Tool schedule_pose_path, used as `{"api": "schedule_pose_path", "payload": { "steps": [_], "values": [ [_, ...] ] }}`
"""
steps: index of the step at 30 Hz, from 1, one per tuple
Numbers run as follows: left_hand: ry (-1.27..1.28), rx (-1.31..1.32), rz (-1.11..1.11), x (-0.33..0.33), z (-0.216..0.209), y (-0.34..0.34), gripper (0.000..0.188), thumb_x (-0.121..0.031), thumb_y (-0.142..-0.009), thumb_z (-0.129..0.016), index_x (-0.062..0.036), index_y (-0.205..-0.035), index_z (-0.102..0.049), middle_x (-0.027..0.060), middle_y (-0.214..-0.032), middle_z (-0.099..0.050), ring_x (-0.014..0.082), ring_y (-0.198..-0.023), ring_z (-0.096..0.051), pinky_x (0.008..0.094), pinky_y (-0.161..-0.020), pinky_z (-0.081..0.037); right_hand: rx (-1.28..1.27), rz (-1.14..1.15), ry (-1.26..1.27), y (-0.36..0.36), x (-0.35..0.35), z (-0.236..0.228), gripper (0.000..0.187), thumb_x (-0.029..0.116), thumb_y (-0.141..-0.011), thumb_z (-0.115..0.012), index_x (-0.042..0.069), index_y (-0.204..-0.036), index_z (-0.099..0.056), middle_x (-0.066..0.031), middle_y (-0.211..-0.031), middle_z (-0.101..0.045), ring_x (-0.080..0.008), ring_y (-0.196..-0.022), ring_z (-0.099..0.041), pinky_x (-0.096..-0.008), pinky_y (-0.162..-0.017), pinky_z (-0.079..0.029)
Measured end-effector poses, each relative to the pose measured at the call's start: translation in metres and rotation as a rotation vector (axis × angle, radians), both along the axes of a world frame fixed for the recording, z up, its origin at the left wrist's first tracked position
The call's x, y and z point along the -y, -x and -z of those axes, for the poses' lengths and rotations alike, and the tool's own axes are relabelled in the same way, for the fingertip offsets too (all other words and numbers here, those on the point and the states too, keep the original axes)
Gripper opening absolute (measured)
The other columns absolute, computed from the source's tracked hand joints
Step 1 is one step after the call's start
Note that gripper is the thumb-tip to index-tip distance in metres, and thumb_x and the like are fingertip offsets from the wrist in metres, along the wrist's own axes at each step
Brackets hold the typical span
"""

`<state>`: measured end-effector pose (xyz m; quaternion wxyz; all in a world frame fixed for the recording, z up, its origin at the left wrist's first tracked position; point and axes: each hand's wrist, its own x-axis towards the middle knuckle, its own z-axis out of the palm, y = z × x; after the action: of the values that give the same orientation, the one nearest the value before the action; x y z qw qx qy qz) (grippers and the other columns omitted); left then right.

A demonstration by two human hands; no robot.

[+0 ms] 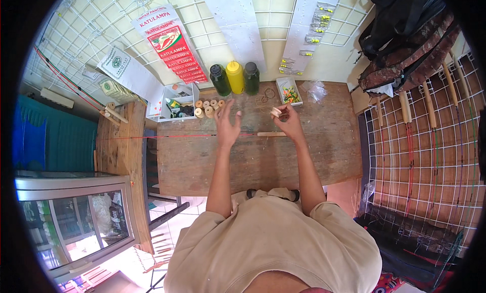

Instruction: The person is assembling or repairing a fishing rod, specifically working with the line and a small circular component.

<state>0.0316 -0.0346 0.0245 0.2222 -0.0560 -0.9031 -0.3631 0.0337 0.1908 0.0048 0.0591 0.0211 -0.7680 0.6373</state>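
Between the fingertips of my right hand (290,124) is a small pale wooden spool (276,111), held above the table. My left hand (228,126) hovers with its fingers apart and nothing in it. Just left of it stand several similar wooden spools (208,109). A fishing rod with a thin red shaft (177,136) lies across the table below my hands. Its light wooden handle (272,134) points right, ending near my right wrist. Thin brown loops of line (267,97) lie on the tabletop beyond, between my two hands.
Three bottles (235,77) stand at the back wall. Right of them are a white tray (298,101) of colourful small pieces and a clear plastic bag (317,91). A white box (163,110) of supplies sits back left. Rods hang on the right grid (390,161), below a bag (405,50).
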Motion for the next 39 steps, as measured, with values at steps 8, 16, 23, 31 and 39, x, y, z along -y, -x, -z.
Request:
{"api": "schedule_pose_path", "payload": {
  "steps": [8,16,23,31,39],
  "values": [
    [-0.002,0.098,0.508,-0.033,-0.039,0.000,0.061,-0.015,-0.071,-0.073,-0.0201,-0.128,-0.053,0.0042,-0.127,-0.055,0.0315,-0.114,-0.044,0.0404,-0.100,-0.037,-0.036,-0.122,-0.175,-0.007,0.006,-0.028,0.030,0.012,-0.071,-0.070,0.005,-0.097,-0.059,-0.0057,-0.090,-0.065,-0.0149,-0.081,-0.061,-0.0284,-0.072,-0.047],
    [-0.189,0.214,0.427,-0.032,-0.020,0.003,0.026,-0.012,-0.074,-0.072,-0.0130,-0.100,-0.072,0.0055,-0.094,-0.069,0.0220,-0.089,-0.056,0.0342,-0.081,-0.047,0.015,-0.192,-0.087,-0.006,0.004,-0.023,0.031,0.013,-0.073,-0.072,0.005,-0.100,-0.060,-0.0054,-0.094,-0.065,-0.0132,-0.084,-0.060,-0.0287,-0.075,-0.047],
    [-0.291,0.227,0.312,-0.028,-0.018,-0.001,0.018,-0.012,-0.075,-0.071,-0.0136,-0.092,-0.073,0.0061,-0.087,-0.069,0.0219,-0.080,-0.058,0.0331,-0.076,-0.048,0.047,-0.174,0.443,-0.007,0.012,-0.025,0.033,0.008,-0.077,-0.073,0.005,-0.107,-0.057,-0.0039,-0.105,-0.063,-0.0111,-0.094,-0.059,-0.0254,-0.079,-0.047],
    [-0.310,0.216,0.188,-0.018,-0.018,0.000,0.012,-0.015,-0.078,-0.070,-0.0125,-0.089,-0.073,0.0059,-0.084,-0.070,0.0233,-0.081,-0.058,0.0324,-0.077,-0.046,0.030,-0.099,0.351,-0.003,-0.001,-0.006,0.031,0.005,-0.080,-0.070,0.002,-0.108,-0.056,-0.0041,-0.109,-0.059,-0.0119,-0.095,-0.058,-0.0256,-0.081,-0.047],
    [-0.322,0.327,0.060,-0.006,0.000,0.002,0.008,-0.011,-0.078,-0.068,-0.0099,-0.085,-0.072,0.0089,-0.085,-0.069,0.0262,-0.085,-0.060,0.0333,-0.076,-0.047,0.056,-0.036,0.476,-0.006,-0.001,-0.018,0.025,0.009,-0.083,-0.069,0.004,-0.102,-0.054,-0.0050,-0.102,-0.061,-0.0121,-0.093,-0.058,-0.0260,-0.082,-0.047]
  ]
}}
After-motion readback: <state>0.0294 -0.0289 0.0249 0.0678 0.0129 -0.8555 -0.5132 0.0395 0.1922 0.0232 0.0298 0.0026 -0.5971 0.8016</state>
